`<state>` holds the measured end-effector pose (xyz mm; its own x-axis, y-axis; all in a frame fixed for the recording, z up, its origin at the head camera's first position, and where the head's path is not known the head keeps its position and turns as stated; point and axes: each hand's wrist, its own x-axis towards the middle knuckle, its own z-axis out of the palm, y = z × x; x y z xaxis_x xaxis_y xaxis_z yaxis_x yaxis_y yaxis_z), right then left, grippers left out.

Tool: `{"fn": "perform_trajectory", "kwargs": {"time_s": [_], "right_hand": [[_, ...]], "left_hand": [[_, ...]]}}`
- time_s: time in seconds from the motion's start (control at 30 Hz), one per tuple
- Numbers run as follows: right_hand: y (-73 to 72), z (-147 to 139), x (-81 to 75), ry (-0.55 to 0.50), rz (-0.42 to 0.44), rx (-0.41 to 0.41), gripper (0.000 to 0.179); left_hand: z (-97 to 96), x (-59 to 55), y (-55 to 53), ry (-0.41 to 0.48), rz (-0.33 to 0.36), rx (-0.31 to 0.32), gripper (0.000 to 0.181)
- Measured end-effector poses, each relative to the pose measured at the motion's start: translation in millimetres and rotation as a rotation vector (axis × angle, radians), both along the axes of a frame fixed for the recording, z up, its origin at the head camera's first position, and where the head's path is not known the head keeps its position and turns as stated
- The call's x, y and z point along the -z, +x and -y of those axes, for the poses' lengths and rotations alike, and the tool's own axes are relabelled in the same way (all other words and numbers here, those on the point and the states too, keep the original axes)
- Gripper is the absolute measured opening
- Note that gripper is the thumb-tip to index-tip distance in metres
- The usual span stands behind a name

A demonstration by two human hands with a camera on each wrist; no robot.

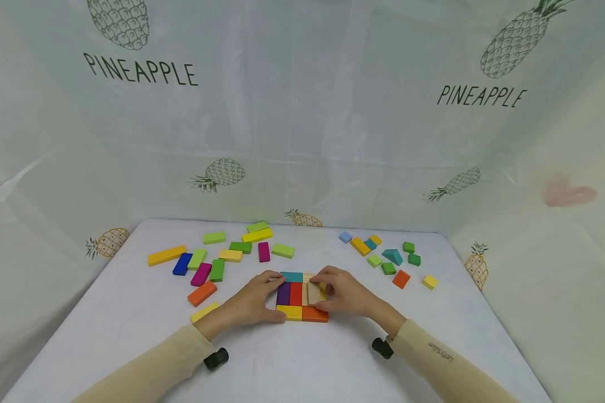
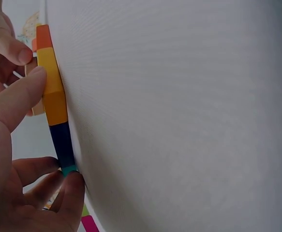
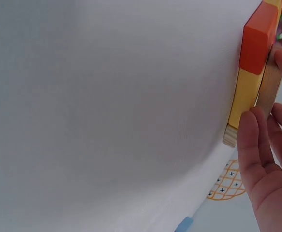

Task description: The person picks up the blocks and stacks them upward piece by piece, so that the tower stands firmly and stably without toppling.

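A flat rectangle of wooden blocks lies on the table between the hands. Its back row has a teal block [image 1: 293, 276], its middle a purple block [image 1: 283, 294] and a red block [image 1: 296, 294], its front a yellow block [image 1: 293, 313] and an orange block [image 1: 315, 315]. My left hand [image 1: 249, 302] spans the left side, thumb at the yellow block and fingertips at the teal end, holding the rectangle. With thumb and fingers, my right hand [image 1: 348, 292] pinches a plain wooden block [image 1: 313, 294] on top of the right part.
Loose blocks in several colours lie at the back left, among them a blue block [image 1: 182, 264] and an orange block [image 1: 202, 293]. At the back right are more, including a teal triangle [image 1: 392, 257] and a yellow cube [image 1: 430, 281]. A pineapple-print cloth [image 1: 302, 129] hangs behind.
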<state>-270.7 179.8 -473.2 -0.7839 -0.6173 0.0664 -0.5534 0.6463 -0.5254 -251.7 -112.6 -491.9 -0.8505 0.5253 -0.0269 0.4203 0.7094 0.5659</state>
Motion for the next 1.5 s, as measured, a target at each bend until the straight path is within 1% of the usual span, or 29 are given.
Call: {"fn": "perform_trajectory", "kwargs": {"time_s": [0.2,0.37,0.53,0.93,1.23,1.5], "right_hand": [[0.8,1.3,-0.8,0.017,-0.006,0.011,0.05],[1.0,2.1,-1.2,0.007,-0.001,0.007,0.05],[0.8,2.4,0.2,0.002,0.001,0.012,0.05],[1.8,1.6,2.9,-0.013,0.017,0.03,0.053],[1.6,2.0,3.8,-0.018,0.02,0.04,0.053],[2.2,1.7,4.4,-0.012,0.023,0.05,0.053]], "left_hand": [[-1.0,-4.3,1.7,0.024,0.015,0.004,0.09],[-1.2,-5.5,2.2,0.004,0.009,-0.004,0.09],[-1.2,-5.1,2.0,-0.008,0.001,-0.002,0.091],[-0.7,-4.6,1.7,0.003,0.008,0.0,0.091],[-0.2,0.5,-0.9,-0.011,0.003,-0.012,0.093],[-1.0,-2.5,0.4,-0.007,0.009,-0.008,0.092]]}}
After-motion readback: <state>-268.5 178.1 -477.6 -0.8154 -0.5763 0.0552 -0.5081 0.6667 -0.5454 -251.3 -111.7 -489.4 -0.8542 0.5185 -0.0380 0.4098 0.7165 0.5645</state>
